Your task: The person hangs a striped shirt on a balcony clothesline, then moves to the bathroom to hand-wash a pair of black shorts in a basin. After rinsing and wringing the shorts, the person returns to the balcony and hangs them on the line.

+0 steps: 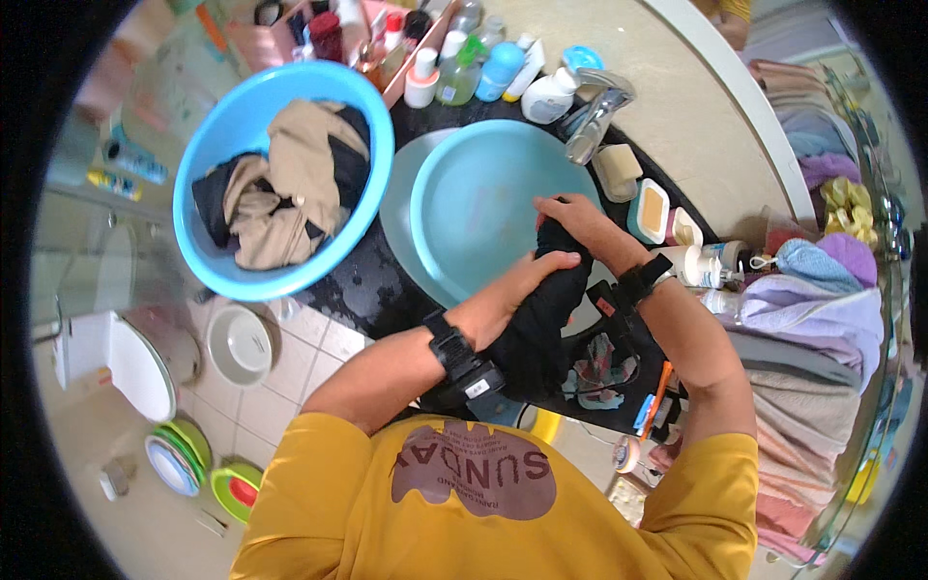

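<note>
My left hand (540, 279) and my right hand (573, 217) both grip a bunched black cloth (540, 341), which hangs from them over the counter's near edge. Its upper end lies at the right rim of a light blue basin (478, 210), standing in the sink under a chrome faucet (598, 123). The basin's inside looks light blue; whether it holds water I cannot tell. Left of it, a larger blue basin (185, 225) holds crumpled beige and black clothing (301, 174).
Bottles (500, 69) line the counter's back, beside a pink organizer (406, 80). Soap dishes (650, 210) stand right of the faucet. Folded towels (797, 406) hang at the right. A grey basin (239, 346) and stacked basins (177, 460) are on the left, near a toilet (141, 366).
</note>
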Available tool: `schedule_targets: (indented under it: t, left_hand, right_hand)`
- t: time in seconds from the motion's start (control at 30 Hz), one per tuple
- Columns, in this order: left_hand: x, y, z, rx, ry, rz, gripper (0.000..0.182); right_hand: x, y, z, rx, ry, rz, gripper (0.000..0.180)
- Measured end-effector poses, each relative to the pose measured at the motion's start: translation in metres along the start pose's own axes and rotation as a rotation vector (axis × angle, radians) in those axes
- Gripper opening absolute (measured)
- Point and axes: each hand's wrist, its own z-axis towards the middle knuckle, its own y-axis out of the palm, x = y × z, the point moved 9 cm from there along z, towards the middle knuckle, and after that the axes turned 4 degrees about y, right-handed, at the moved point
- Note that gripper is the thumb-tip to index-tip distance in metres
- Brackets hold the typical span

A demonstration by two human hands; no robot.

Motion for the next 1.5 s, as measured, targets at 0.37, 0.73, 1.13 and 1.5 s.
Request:
schedule_targets:
  t: [0.37, 0.73, 1.13, 1.5]
  left_hand:
    - [0.023, 0.040, -0.023, -0.175, -0.049, -0.294, 0.064]
    - [0.024, 0.042, -0.012, -0.251, -0.019, -0.642, 0.059]
    - [0.019, 0.056, -0.011, -0.245, -0.001, -0.608, 0.064]
    - [0.002, 0.063, -0.012, -0.250, -0.068, -0.646, 0.068]
  right_hand:
    - [-0.042, -0.025, -0.036, -0.242, -0.444, 1.070, 0.089]
    - [-0.010, -0.022, -0.074, -0.032, -0.863, 1.202, 0.075]
    - [-0.010, -0.022, -0.088, -0.059, -0.952, 1.327, 0.078]
    - [-0.021, -0.025, -0.086, -0.222, -0.892, 1.337, 0.102]
